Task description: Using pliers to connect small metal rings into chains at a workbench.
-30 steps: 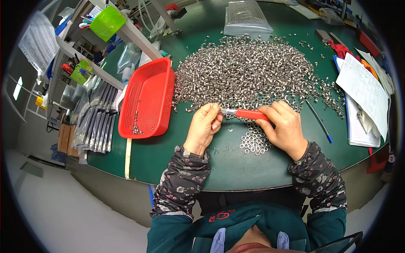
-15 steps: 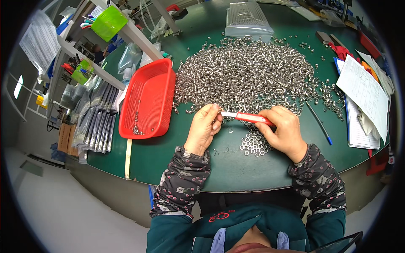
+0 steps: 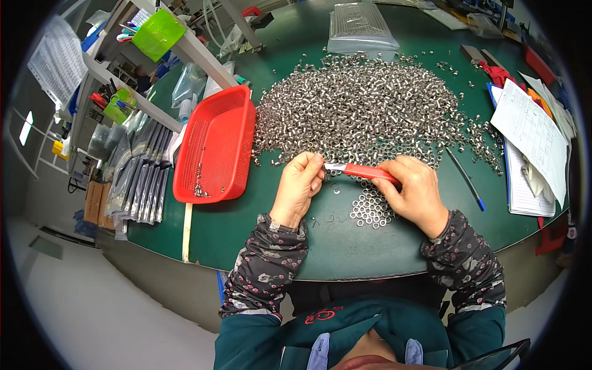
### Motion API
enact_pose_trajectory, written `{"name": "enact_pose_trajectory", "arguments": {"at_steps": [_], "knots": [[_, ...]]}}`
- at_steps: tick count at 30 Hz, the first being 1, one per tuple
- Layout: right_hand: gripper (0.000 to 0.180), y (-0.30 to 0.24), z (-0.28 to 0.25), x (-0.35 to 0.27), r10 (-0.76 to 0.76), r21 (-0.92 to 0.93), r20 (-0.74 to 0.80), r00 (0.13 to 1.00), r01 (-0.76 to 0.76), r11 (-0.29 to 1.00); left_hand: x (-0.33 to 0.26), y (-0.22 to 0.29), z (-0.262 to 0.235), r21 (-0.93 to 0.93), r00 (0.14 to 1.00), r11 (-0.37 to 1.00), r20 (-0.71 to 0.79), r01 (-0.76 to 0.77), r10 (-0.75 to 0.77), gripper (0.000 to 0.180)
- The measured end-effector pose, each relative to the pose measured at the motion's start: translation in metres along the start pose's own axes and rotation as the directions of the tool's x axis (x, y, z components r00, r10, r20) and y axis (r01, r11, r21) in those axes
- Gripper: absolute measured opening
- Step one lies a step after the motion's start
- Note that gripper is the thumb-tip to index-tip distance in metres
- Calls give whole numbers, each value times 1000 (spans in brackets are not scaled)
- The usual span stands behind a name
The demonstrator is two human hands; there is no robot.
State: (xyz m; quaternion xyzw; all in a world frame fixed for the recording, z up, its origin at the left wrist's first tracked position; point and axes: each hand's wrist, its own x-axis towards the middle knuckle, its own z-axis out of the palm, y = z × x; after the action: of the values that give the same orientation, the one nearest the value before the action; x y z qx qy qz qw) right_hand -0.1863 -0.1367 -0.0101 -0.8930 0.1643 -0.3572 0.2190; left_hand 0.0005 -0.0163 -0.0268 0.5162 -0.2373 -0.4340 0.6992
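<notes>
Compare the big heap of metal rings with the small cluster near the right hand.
The heap is far larger than the cluster. The heap is jumbled and piled; the cluster lies flat, rings side by side. The heap sits beyond the hands; the cluster lies below the right hand. Both are small silvery rings on the green table.

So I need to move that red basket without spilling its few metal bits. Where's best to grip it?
Probably by the long side rims of the red basket, one hand on each, coming from the near short end. It lies flat, and its few parts sit at that near end, so keep it level.
</notes>
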Motion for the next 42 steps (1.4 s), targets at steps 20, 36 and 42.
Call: {"name": "enact_pose_trajectory", "arguments": {"at_steps": [20, 36, 42], "knots": [[16, 3, 2, 0, 58, 121, 34, 998, -62, 991, 2, -2, -4, -105, 993, 990, 85, 93, -84, 24], [17, 4, 5, 0, 80, 171, 42, 996, -86, 982, 0, 1, -2, -119, 988, 983, 88, 138, -128, 29], [18, 6, 3, 1, 124, 194, -52, 991, -112, 975, 0, 5, -1, -185, 973, 960, 138, 211, -187, 33]]}}
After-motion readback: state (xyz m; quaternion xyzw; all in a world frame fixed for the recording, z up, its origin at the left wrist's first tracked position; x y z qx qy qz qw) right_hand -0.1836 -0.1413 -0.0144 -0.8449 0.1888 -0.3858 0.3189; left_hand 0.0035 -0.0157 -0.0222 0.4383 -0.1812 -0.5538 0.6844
